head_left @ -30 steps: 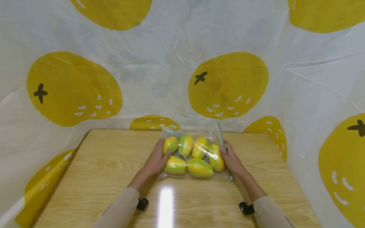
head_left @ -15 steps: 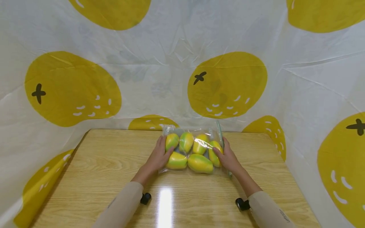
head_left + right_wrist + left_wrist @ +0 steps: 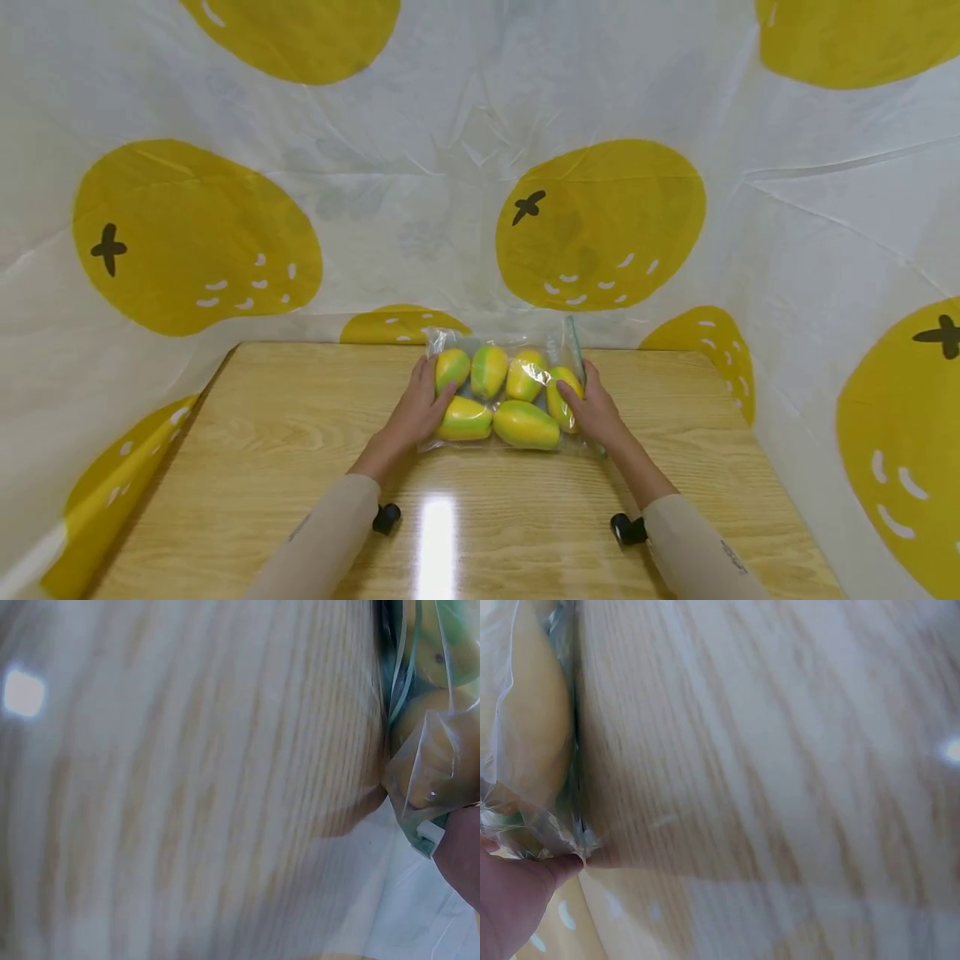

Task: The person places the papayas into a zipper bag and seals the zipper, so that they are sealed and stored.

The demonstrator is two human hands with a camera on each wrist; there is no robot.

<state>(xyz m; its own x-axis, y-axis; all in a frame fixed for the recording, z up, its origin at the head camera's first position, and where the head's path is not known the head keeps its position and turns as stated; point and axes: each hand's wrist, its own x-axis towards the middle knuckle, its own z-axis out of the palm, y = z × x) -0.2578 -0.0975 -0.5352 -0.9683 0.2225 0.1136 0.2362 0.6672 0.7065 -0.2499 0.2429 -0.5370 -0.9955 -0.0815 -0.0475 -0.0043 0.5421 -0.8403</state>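
Note:
A clear zip bag [image 3: 450, 339] with several yellow-green mangoes [image 3: 527, 425] inside lies flat near the table's far edge in the head view. My left hand [image 3: 416, 408] grips its left end, thumb over the film by the mangoes. At the other end my right hand [image 3: 597, 410] holds the bag just inside the green zip strip [image 3: 574, 340], thumb across the rightmost mango [image 3: 562, 404]. Fingers beneath the bag are hidden. Part of the bag [image 3: 525, 750] fills the left side of the left wrist view; its zip end [image 3: 427, 757] shows in the right wrist view.
Light wood-grain table [image 3: 285, 433] surrounds the bag. White cloth [image 3: 420, 225] printed with big yellow fruit rises behind the table and on both sides. A dark wrist camera [image 3: 387, 518] sits under the left sleeve, another camera [image 3: 627, 529] at the right.
My right hand has shifted left and farther away, its thumb reaching over the rightmost mango. The bag has moved slightly away from me, and my left hand has gone slightly farther with it.

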